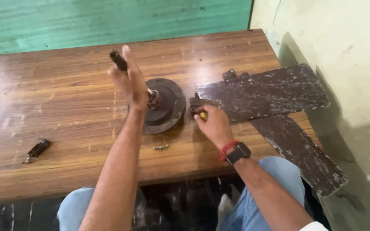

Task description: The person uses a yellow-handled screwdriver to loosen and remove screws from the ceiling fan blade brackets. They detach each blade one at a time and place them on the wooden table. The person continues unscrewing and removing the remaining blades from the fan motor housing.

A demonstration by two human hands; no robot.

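Head view shows the left hand (130, 81) closed around a dark tool handle (118, 60) above the round metal motor hub (168, 105) at table centre, while the right hand (213, 124), at three o'clock of it, pinches a yellow-tipped tool (203, 115); the hub looks heavy, rigid and greasy, best gripped by its flanged rim.

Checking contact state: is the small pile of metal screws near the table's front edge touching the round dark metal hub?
Apart. The head view shows bare wood between the small metal screws and the round dark metal hub.
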